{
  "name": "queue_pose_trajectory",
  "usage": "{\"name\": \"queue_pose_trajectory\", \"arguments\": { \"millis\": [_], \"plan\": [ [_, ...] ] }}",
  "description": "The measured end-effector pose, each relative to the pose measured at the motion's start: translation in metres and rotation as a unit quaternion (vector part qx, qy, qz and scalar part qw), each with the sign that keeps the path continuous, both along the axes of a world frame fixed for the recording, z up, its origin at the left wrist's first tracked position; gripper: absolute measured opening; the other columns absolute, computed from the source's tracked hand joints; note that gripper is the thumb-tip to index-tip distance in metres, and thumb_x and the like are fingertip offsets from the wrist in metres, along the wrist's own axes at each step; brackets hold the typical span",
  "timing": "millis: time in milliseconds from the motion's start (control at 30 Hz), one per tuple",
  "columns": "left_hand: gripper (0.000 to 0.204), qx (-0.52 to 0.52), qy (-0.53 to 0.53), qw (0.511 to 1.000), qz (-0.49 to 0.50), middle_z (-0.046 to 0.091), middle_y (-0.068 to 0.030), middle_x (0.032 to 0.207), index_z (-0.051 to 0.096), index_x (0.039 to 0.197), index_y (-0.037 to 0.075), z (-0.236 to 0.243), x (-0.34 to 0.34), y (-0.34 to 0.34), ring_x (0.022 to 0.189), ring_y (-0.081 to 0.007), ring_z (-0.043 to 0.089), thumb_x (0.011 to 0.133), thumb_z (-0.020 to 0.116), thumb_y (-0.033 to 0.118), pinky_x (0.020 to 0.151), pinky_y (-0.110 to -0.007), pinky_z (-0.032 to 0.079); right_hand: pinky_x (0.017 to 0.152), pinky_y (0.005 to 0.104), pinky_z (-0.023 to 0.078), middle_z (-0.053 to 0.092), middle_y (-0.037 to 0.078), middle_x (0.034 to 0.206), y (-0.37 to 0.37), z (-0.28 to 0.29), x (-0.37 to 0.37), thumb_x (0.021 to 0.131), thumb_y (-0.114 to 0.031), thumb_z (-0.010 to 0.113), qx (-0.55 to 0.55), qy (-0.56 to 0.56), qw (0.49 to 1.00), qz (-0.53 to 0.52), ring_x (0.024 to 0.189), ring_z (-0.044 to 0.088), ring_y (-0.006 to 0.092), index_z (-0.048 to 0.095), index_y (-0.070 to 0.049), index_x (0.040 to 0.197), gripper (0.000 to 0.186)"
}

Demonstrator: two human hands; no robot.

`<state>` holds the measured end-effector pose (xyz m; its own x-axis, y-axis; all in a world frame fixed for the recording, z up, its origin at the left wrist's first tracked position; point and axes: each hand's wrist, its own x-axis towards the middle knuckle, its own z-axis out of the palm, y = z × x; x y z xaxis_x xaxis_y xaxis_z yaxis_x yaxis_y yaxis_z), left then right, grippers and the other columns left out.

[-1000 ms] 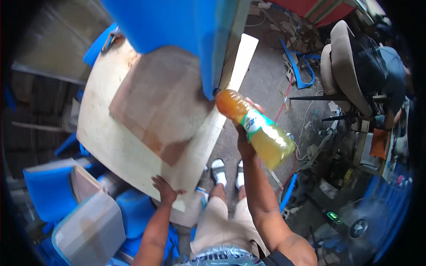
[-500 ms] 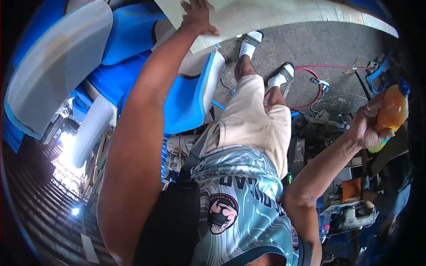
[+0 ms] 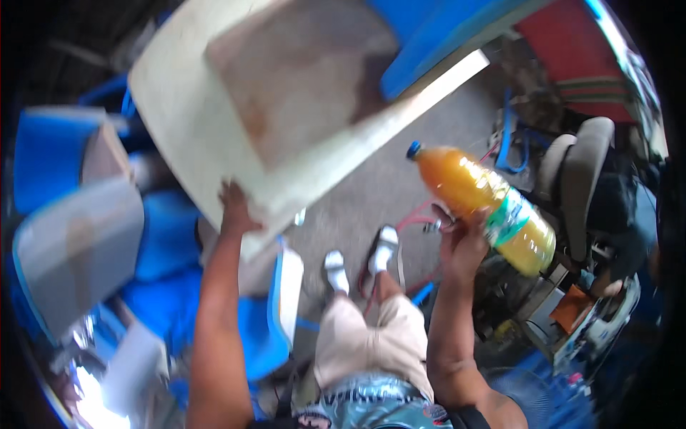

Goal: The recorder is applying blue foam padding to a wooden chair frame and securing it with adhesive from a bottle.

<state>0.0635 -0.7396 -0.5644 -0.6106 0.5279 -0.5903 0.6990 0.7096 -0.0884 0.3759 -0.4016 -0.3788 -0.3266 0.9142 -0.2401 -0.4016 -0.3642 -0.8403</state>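
Observation:
My right hand (image 3: 466, 247) is wrapped round a large clear plastic bottle (image 3: 464, 177) of orange-yellow liquid with a blue cap and a green label. The bottle is tilted, its cap toward the upper left and its base toward the lower right. Fingers apart, my left hand (image 3: 238, 211) rests on the near corner of a pale tabletop (image 3: 186, 107). On that top lie a brownish flat panel (image 3: 307, 79) and, at the far side, a blue piece (image 3: 450, 36) that looks like a padded seat part.
Blue and grey cushioned seat parts (image 3: 78, 236) are piled at the left. A red hose (image 3: 421, 214) runs over the grey floor (image 3: 350, 207) near my feet. Grey seat cushions (image 3: 589, 171) stand at the right, beside a person (image 3: 639, 222) near a machine with an orange piece (image 3: 572, 309).
The view has swung up, showing more of the tabletop. My right hand has brought the bottle in from the far right, in front of me. My left hand stays on the tabletop.

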Motion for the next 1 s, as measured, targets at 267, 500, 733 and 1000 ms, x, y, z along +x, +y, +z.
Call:
{"name": "queue_pose_trajectory", "arguments": {
  "millis": [267, 500, 733, 1000],
  "plan": [
    [0.160, -0.003, -0.007, 0.998, 0.056, -0.002, -0.0306, 0.155, -0.005, 0.145, -0.014, 0.042, 0.017, 0.030, 0.145, -0.0429, -0.011, 0.037, 0.090, 0.058, 0.118, -0.054, 0.004, 0.089, 0.0371, 0.054, 0.049, 0.011, 0.128, 0.043, 0.036, -0.032, 0.081, -0.001, 0.075, 0.273, -0.011, 0.959, -0.074, 0.114, 0.054, 0.0240, 0.034, -0.002, 0.138, 0.071],
    [0.164, 0.008, 0.004, 0.998, 0.058, -0.001, -0.0335, 0.154, -0.005, 0.144, -0.016, 0.038, 0.013, 0.020, 0.145, -0.0425, -0.009, 0.033, 0.091, 0.056, 0.119, -0.053, 0.006, 0.105, 0.0350, 0.038, 0.049, 0.011, 0.127, 0.093, 0.081, -0.072, 0.080, -0.007, 0.076, 0.392, 0.059, 0.910, -0.119, 0.122, 0.047, 0.0220, 0.034, -0.003, 0.138, 0.072],
    [0.161, 0.057, -0.027, 0.994, 0.093, -0.004, -0.0360, 0.152, -0.006, 0.144, -0.015, 0.045, 0.016, 0.026, 0.145, -0.0442, -0.007, 0.035, 0.093, 0.050, 0.118, -0.052, 0.002, 0.104, 0.0360, 0.038, 0.055, 0.009, 0.126, 0.074, -0.042, -0.081, 0.084, -0.010, 0.074, 0.505, -0.158, 0.844, -0.090, 0.119, 0.051, 0.0223, 0.044, -0.003, 0.133, 0.058],
    [0.161, 0.069, -0.017, 0.994, 0.081, -0.003, -0.0369, 0.152, -0.007, 0.144, -0.014, 0.039, 0.013, 0.016, 0.145, -0.0447, -0.005, 0.035, 0.094, 0.047, 0.119, -0.051, 0.003, 0.104, 0.0369, 0.042, 0.050, 0.015, 0.135, 0.078, -0.053, -0.066, 0.090, -0.012, 0.062, 0.462, -0.167, 0.867, -0.081, 0.124, 0.050, 0.0269, 0.040, -0.004, 0.136, 0.052]
  ]
}}
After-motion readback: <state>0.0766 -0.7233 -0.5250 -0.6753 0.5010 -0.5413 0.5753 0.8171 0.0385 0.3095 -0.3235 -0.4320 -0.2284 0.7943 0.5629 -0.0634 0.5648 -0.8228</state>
